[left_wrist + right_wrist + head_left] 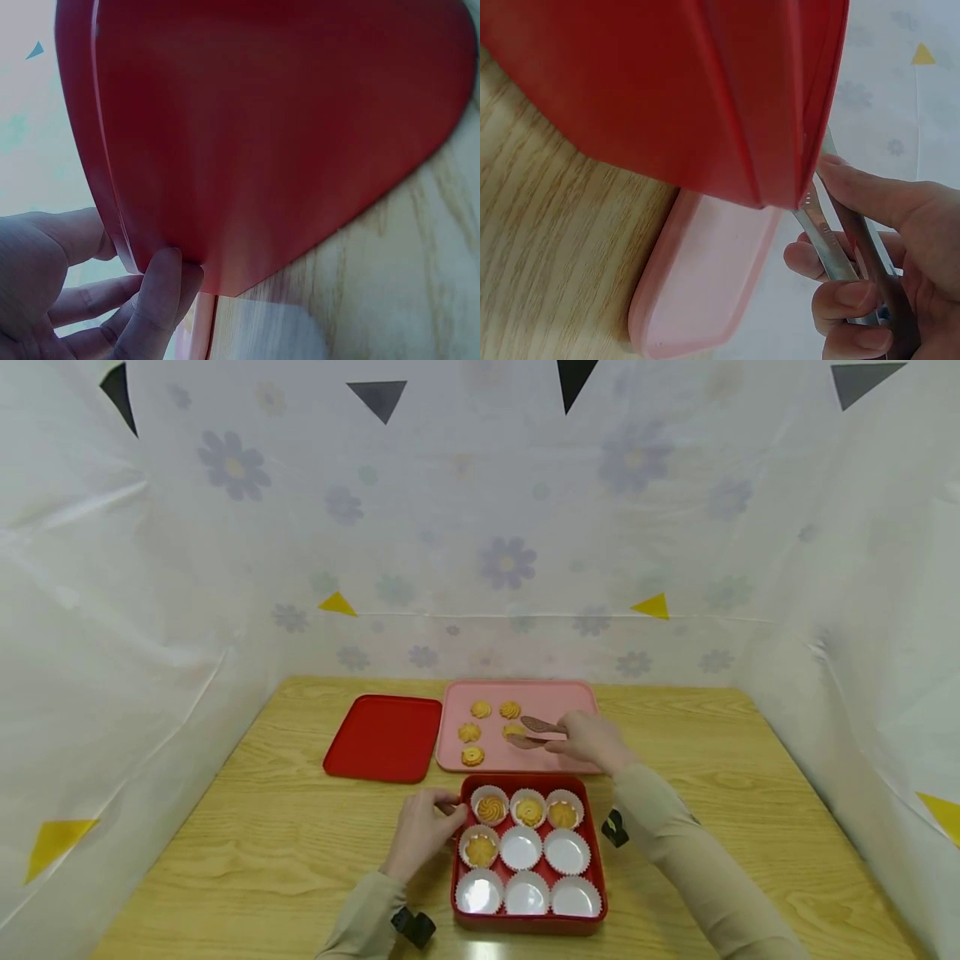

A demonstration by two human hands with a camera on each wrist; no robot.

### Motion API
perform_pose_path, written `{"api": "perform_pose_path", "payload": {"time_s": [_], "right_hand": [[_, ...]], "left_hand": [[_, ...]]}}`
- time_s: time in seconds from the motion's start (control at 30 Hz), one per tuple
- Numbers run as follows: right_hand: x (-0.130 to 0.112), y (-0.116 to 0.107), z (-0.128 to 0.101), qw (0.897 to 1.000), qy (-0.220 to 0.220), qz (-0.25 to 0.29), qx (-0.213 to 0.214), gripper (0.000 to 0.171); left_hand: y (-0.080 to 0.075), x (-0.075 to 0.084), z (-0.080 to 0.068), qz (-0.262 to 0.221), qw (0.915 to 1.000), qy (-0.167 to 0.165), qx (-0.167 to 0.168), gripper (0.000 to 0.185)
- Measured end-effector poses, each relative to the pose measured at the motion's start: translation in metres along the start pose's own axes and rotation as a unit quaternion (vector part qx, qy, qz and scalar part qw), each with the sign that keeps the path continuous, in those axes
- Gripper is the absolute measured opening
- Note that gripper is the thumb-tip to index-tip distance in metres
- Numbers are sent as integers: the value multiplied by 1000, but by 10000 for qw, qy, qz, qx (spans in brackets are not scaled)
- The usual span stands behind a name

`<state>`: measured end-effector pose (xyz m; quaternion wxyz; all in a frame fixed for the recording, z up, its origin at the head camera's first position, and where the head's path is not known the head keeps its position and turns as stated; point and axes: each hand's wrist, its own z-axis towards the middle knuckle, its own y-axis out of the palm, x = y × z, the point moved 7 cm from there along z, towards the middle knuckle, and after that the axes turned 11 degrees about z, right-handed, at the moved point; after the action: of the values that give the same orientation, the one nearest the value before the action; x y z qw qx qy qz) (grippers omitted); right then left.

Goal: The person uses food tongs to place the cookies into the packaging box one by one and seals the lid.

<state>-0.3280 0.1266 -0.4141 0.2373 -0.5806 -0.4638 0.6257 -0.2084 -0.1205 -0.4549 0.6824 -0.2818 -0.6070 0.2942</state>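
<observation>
A red box (598, 853) near the table's front edge holds white paper cups; the three in the far row and the middle-left one contain swirl cookies (491, 808). My left hand (423, 835) grips the box's far-left corner, thumb and fingers pinching its wall (285, 135). Behind it lies a pink tray (577, 695) with several cookies. My right hand (592, 742) holds tongs (542, 727) whose tips are at one cookie (514, 731) on the tray. In the right wrist view, fingers (855, 296) wrap the metal tongs (831, 240) beside the red box (667, 90).
A red lid (384, 737) lies flat left of the pink tray. The wooden table (262, 827) is enclosed by white flowered sheeting on the left, back and right. The pink tray's edge (705, 277) sits close behind the box.
</observation>
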Motion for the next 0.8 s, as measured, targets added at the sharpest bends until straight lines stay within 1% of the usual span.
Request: {"api": "perform_pose_path", "payload": {"time_s": [0.4,0.8], "right_hand": [[1,5,12,9993,105,-344,42,39],[3,10,19,9988,217,-447,-10,34]], "left_hand": [[1,0,0,-12,10000,20,25,18],[1,0,0,-3,10000,21,57,17]]}}
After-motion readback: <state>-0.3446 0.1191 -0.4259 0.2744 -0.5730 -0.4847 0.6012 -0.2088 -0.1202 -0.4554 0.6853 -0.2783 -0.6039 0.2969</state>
